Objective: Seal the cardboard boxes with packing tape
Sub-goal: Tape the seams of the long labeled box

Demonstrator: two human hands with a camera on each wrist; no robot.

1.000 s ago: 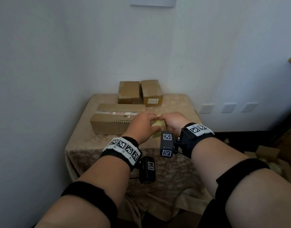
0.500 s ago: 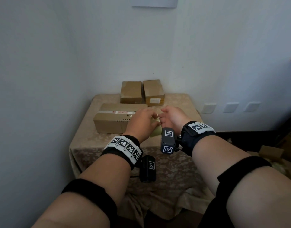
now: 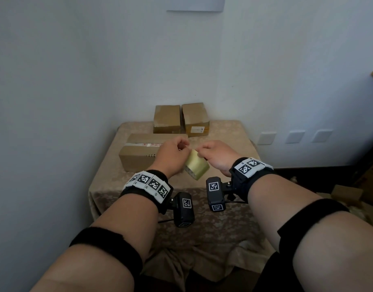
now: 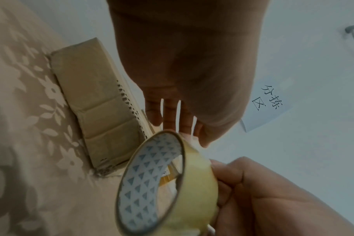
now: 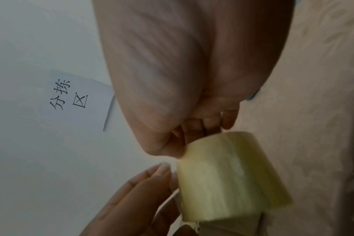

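A roll of yellowish packing tape [image 3: 197, 166] hangs tilted above the table between both hands. My right hand [image 3: 201, 151] grips its rim with curled fingers [image 5: 202, 127]. The thumb and fingertips of my left hand [image 3: 184, 147] pinch the upper rim [image 4: 189, 138]; whether they hold the loose tape end I cannot tell. The roll's patterned core [image 4: 150, 183] faces the left wrist camera. Just behind the left hand lies a long cardboard box [image 3: 137, 152] with a taped strip on top. Two small cardboard boxes [image 3: 167, 119] [image 3: 195, 118] stand side by side at the table's back edge.
The small table carries a beige flowered cloth [image 3: 223, 224] and stands in a corner between two white walls. A paper sign [image 4: 269, 102] hangs on the wall above. Wall sockets [image 3: 266, 138] sit to the right, and cardboard pieces [image 3: 348, 192] lie on the floor at the right.
Both hands have lifted and parted slightly. The roll, earlier mostly hidden between them, now hangs tilted below the fingers in plain view.
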